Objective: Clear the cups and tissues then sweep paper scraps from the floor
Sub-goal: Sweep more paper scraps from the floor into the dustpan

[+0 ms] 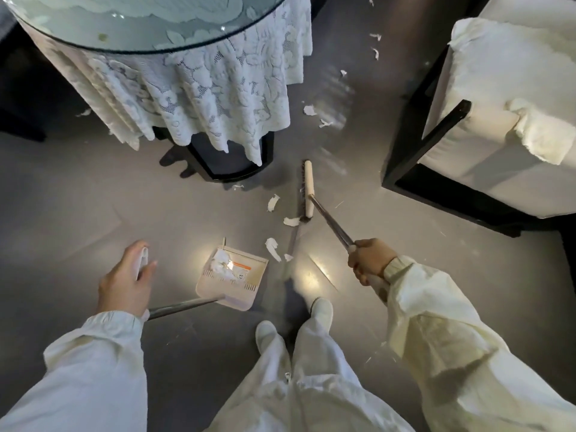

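Observation:
My right hand (pixel 369 258) grips the metal handle of a broom (pixel 308 188), whose white head rests on the dark floor below the table. White paper scraps (pixel 273 202) lie just left of the bristles, and more scraps (pixel 311 111) are scattered farther up the floor. My left hand (pixel 124 280) holds the white grip of a long-handled dustpan (pixel 232 277). The pan sits on the floor between my hands, with crumpled white paper inside it.
A round glass-topped table (pixel 140 32) with a lace cloth stands at the upper left on a dark base. A white cushioned chair (pixel 505 120) with a black frame is at the right. My feet (pixel 321 310) stand just behind the dustpan.

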A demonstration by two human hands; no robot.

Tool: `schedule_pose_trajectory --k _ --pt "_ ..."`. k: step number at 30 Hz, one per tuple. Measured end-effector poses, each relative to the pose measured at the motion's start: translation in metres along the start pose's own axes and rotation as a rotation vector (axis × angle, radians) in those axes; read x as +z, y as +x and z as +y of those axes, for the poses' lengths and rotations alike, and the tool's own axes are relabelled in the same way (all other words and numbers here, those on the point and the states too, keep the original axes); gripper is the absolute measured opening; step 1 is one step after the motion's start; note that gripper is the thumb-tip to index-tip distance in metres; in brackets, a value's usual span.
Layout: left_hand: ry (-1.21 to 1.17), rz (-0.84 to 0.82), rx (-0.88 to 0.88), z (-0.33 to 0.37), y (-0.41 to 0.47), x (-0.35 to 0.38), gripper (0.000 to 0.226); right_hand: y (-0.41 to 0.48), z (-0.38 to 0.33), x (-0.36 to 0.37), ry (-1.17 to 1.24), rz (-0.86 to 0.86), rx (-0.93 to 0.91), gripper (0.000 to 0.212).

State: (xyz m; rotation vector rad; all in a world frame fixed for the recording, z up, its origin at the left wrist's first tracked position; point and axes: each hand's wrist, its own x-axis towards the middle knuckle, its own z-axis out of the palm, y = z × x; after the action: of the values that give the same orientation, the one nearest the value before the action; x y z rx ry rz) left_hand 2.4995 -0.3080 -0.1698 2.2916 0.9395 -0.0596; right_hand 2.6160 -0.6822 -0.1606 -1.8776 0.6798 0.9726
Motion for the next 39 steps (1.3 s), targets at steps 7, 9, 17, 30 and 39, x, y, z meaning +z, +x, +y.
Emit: schedule_pose_trajectory --k 7,9,17,30,39 --pt "-0.046 0.088 -0.132 0.008 -0.045 0.012 0.025 0.079 -0.049 -0.017 -0.463 0.062 -0.069 0.027" --pt "-0.063 0.138 -0.187 0.013 -0.052 0.024 0.024 0.091 -0.06 -0.02 -0.343 0.025 -0.095 0.027" --pt "0.0 0.255 -0.382 0.037 -0.083 0.051 0.033 0.088 -0.066 -0.046 -0.349 -0.241 -0.059 0.019" --pt "-0.185 0.34 -0.571 0.066 -0.118 0.088 0.031 0.131 -0.164 -0.014 -1.114 -0.182 -0.384 0.018" --pt "-0.25 0.429 -0.597 0.066 -0.126 0.093 0.029 0.159 -0.164 0.035 -0.94 -0.459 -0.276 0.047"
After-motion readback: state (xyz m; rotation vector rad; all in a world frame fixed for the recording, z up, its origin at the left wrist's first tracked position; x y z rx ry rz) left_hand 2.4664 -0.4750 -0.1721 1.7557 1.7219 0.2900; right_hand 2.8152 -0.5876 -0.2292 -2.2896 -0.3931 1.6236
